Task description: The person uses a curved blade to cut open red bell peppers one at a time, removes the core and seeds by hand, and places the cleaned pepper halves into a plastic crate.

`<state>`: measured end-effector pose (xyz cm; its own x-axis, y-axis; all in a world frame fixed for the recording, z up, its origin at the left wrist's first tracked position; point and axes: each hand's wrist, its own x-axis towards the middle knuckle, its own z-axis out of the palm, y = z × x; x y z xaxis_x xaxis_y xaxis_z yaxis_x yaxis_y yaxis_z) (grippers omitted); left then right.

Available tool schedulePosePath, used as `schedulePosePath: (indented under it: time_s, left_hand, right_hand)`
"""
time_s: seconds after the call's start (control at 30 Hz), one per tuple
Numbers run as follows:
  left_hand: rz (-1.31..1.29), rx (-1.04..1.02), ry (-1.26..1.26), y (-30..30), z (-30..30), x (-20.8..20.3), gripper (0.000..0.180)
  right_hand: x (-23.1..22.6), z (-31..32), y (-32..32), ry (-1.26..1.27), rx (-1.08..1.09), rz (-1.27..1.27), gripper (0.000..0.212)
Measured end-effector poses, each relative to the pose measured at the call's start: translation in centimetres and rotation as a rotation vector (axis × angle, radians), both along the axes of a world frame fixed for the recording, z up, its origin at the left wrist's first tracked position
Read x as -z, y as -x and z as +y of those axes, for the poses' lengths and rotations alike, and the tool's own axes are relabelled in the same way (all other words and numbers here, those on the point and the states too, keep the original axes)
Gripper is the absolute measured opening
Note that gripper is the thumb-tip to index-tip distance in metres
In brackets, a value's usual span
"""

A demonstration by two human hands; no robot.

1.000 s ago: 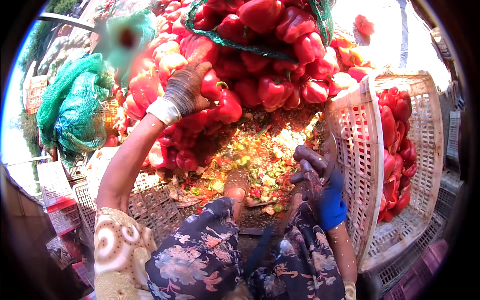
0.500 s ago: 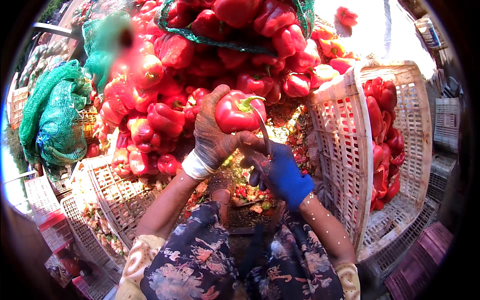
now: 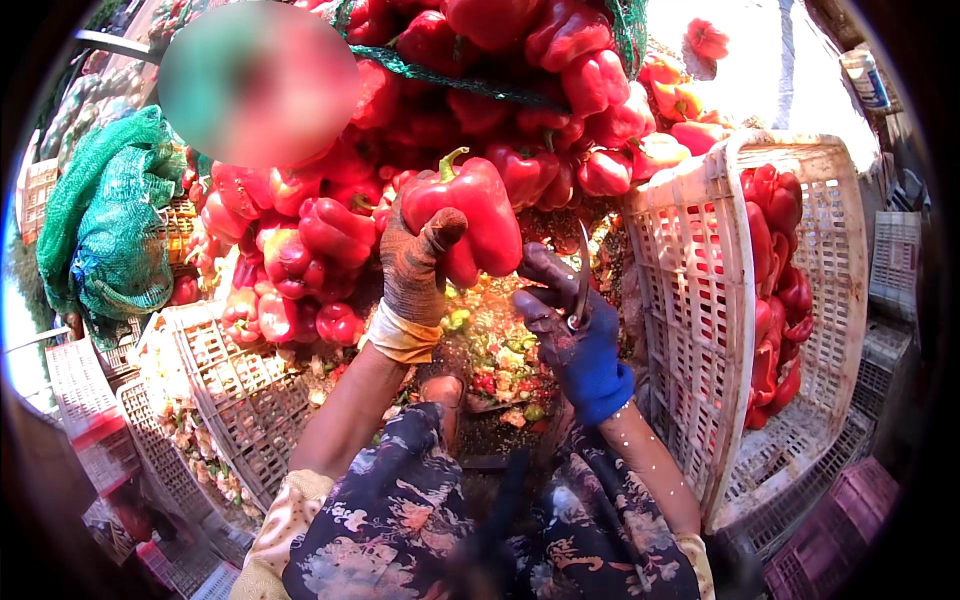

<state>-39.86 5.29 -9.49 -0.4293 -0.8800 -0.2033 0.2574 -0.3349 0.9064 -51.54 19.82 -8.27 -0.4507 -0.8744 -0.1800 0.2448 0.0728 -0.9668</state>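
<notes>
In front of the pepper heap, my left hand (image 3: 420, 268), in a stained brown work glove, is closed round a whole red bell pepper (image 3: 480, 215). The pepper's green stem points up and its body tilts to the right. Just to the right, my right hand (image 3: 572, 335) wears a blue glove with dark, worn fingers. It grips a small curved knife (image 3: 583, 280), whose blade sticks up above the fist. Knife and pepper are apart. The knife's handle is mostly hidden in the glove.
Red bell peppers (image 3: 335, 230) are heaped ahead, some in a green net bag (image 3: 450, 82). At the right a tilted white plastic crate (image 3: 690, 330) holds peppers. Another crate (image 3: 240, 400) stands left, beside scraps. Pepper trimmings (image 3: 500, 350) cover the ground between my feet. Green net sacks (image 3: 120, 240) lie far left.
The knife has come away from the pepper's stem as my right hand moved right and down. My left hand has turned the pepper, and its stem now points up.
</notes>
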Motion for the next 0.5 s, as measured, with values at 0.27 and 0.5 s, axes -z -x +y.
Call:
schedulePosePath:
  time_s: [0.27, 0.5]
  left_hand:
    - [-0.202, 0.289, -0.117, -0.4, 3.6, -1.4, 0.086]
    - [-0.380, 0.385, -0.023, -1.3, 3.9, -2.6, 0.080]
  right_hand:
    - [0.3, 0.1, 2.3, -0.108, -0.244, 0.334, 0.073]
    - [-1.2, 1.7, 2.2, -0.385, -0.251, -0.368, 0.042]
